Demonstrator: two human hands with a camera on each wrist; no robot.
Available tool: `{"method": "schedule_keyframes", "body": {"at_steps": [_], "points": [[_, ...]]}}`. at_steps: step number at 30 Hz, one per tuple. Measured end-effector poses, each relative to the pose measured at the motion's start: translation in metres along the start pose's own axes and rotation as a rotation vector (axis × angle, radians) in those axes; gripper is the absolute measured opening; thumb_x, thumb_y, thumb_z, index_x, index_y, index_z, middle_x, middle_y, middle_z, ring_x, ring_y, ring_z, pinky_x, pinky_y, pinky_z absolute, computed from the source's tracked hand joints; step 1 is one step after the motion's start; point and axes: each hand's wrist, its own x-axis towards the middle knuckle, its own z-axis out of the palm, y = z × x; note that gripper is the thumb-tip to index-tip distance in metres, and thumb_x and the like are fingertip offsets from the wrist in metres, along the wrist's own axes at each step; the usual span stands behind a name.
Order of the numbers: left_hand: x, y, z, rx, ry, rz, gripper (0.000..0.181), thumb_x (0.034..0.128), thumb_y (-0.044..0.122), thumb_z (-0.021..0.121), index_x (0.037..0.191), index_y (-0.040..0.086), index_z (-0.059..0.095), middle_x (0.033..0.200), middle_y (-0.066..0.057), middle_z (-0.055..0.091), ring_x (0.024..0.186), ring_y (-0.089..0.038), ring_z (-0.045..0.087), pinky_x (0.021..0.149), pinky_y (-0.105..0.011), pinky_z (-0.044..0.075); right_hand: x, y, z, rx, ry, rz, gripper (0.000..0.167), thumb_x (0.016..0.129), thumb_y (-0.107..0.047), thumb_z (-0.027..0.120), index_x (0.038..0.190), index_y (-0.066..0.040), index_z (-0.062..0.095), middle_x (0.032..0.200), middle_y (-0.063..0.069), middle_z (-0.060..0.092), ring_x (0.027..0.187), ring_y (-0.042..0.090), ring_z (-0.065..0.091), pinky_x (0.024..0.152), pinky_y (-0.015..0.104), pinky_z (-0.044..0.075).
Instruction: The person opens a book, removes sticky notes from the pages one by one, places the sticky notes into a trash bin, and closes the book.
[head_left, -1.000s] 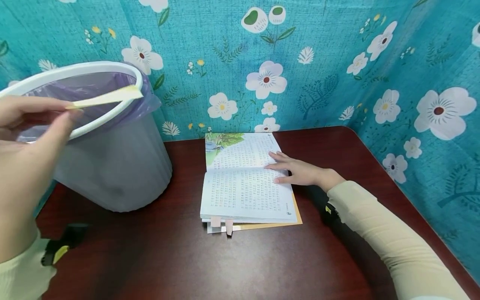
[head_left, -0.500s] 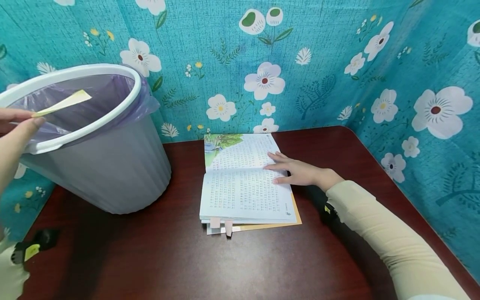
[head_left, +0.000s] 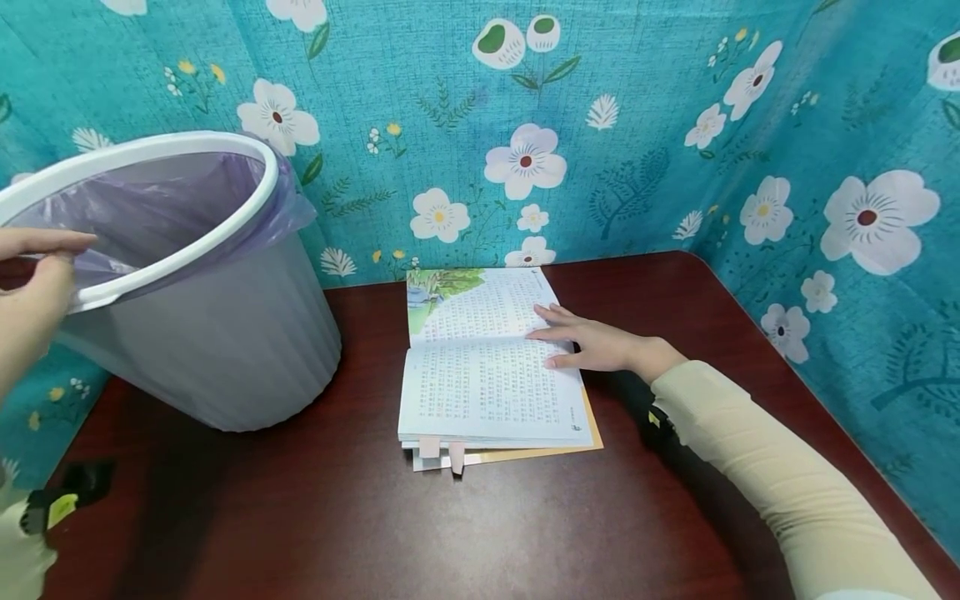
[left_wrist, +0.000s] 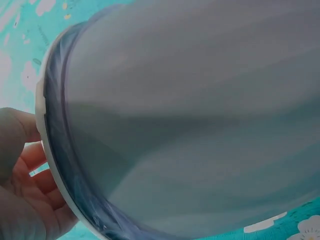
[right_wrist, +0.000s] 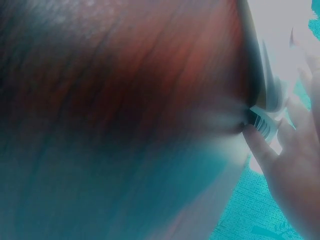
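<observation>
My left hand (head_left: 36, 287) is at the near left rim of a grey bin (head_left: 240, 333), index finger extended and thumb below it, no paper strip visible between them. In the left wrist view, the hand (left_wrist: 30, 200) has loosely bent fingers beside the bin's rim (left_wrist: 47, 135); whether they touch it I cannot tell. An open book (head_left: 487, 387) lies on the table. Spread fingers of my right hand (head_left: 596, 343) rest on its right edge near the fold. The right wrist view shows that hand (right_wrist: 295, 165) against the page edges, partly washed out.
A purple liner (head_left: 288, 200) hangs over the rim of the bin, which stands tilted at the left of the dark red table (head_left: 480, 533). Pink tabs (head_left: 430, 447) stick out from the book's near edge. Behind hangs a teal flowered cloth (head_left: 450, 108).
The pale yellow strip pinched in my left hand is gone from view. That hand has moved left to the bin's near rim, and its fingertips have parted. My right hand has stayed on the book.
</observation>
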Motion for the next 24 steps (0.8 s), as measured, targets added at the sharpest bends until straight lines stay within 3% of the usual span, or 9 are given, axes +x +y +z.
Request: {"method": "schedule_keyframes", "body": {"at_steps": [3, 5, 8, 11, 14, 16, 19, 22, 24], "points": [[-0.002, -0.005, 0.005, -0.057, 0.04, 0.007, 0.031, 0.1012, 0.014, 0.053, 0.112, 0.002, 0.078, 0.089, 0.046, 0.044, 0.08, 0.017, 0.041, 0.072, -0.009, 0.031, 0.001, -0.001, -0.001, 0.008, -0.003, 0.0, 0.061, 0.097, -0.029, 0.071, 0.151, -0.01, 0.051, 0.169, 0.016, 0.018, 0.155, 0.039, 0.004, 0.119, 0.062, 0.017], [-0.004, -0.002, 0.009, -0.126, 0.053, 0.047, 0.03, 0.1004, 0.014, 0.054, 0.11, 0.004, 0.08, 0.093, 0.039, 0.056, 0.084, 0.016, 0.047, 0.079, -0.008, 0.035, 0.001, -0.002, -0.002, 0.007, -0.002, 0.007, 0.061, 0.097, -0.029, 0.072, 0.151, -0.011, 0.051, 0.169, 0.015, 0.018, 0.155, 0.039, 0.004, 0.119, 0.061, 0.017], [-0.008, 0.005, 0.014, -0.173, 0.049, 0.227, 0.029, 0.0987, 0.017, 0.056, 0.108, 0.008, 0.081, 0.1, 0.015, 0.073, 0.089, 0.009, 0.057, 0.084, -0.009, 0.038, 0.0, -0.003, -0.002, 0.008, -0.002, 0.017, 0.061, 0.097, -0.029, 0.072, 0.151, -0.01, 0.052, 0.169, 0.016, 0.018, 0.155, 0.039, 0.004, 0.119, 0.061, 0.017], [-0.02, 0.027, 0.02, -0.19, 0.054, 0.4, 0.028, 0.0965, 0.019, 0.058, 0.109, 0.014, 0.082, 0.107, -0.005, 0.077, 0.098, -0.01, 0.066, 0.089, -0.01, 0.038, 0.0, -0.004, -0.003, 0.014, -0.009, 0.02, 0.061, 0.097, -0.03, 0.072, 0.151, -0.01, 0.052, 0.169, 0.016, 0.017, 0.155, 0.04, 0.004, 0.118, 0.062, 0.017], [-0.037, 0.056, 0.026, -0.193, 0.068, 0.509, 0.029, 0.0953, 0.021, 0.057, 0.107, 0.014, 0.082, 0.108, -0.002, 0.077, 0.099, -0.027, 0.069, 0.093, -0.008, 0.037, 0.0, -0.005, -0.004, 0.029, -0.016, 0.022, 0.061, 0.097, -0.031, 0.071, 0.151, -0.011, 0.052, 0.169, 0.016, 0.017, 0.155, 0.04, 0.003, 0.118, 0.063, 0.016], [-0.049, 0.08, 0.028, -0.218, 0.002, 0.547, 0.029, 0.094, 0.017, 0.056, 0.106, 0.007, 0.081, 0.105, -0.007, 0.076, 0.097, -0.032, 0.067, 0.091, -0.009, 0.036, 0.001, -0.006, -0.005, 0.04, -0.017, 0.023, 0.061, 0.098, -0.032, 0.071, 0.151, -0.011, 0.052, 0.169, 0.016, 0.017, 0.155, 0.04, 0.003, 0.118, 0.064, 0.015], [-0.063, 0.1, 0.041, -0.278, -0.165, 0.622, 0.021, 0.0908, 0.005, 0.063, 0.104, 0.004, 0.078, 0.102, -0.01, 0.074, 0.097, -0.028, 0.068, 0.089, -0.02, 0.046, 0.001, -0.006, -0.007, 0.051, -0.019, 0.028, 0.06, 0.098, -0.032, 0.07, 0.151, -0.011, 0.052, 0.169, 0.016, 0.016, 0.155, 0.039, 0.002, 0.118, 0.065, 0.013], [-0.074, 0.106, 0.073, -0.334, -0.382, 0.654, 0.023, 0.0842, -0.007, 0.071, 0.103, 0.004, 0.077, 0.102, -0.008, 0.074, 0.098, -0.024, 0.068, 0.085, -0.036, 0.053, 0.001, -0.007, -0.008, 0.058, -0.024, 0.037, 0.061, 0.098, -0.033, 0.07, 0.151, -0.011, 0.051, 0.169, 0.016, 0.016, 0.155, 0.04, 0.001, 0.117, 0.066, 0.012], [-0.081, 0.105, 0.099, -0.348, -0.554, 0.626, 0.021, 0.0855, -0.006, 0.074, 0.104, 0.004, 0.077, 0.104, -0.007, 0.073, 0.099, -0.023, 0.068, 0.085, -0.041, 0.055, 0.001, -0.007, -0.008, 0.061, -0.029, 0.043, 0.062, 0.098, -0.034, 0.069, 0.152, -0.011, 0.051, 0.169, 0.016, 0.015, 0.155, 0.04, 0.001, 0.117, 0.067, 0.011]]}}
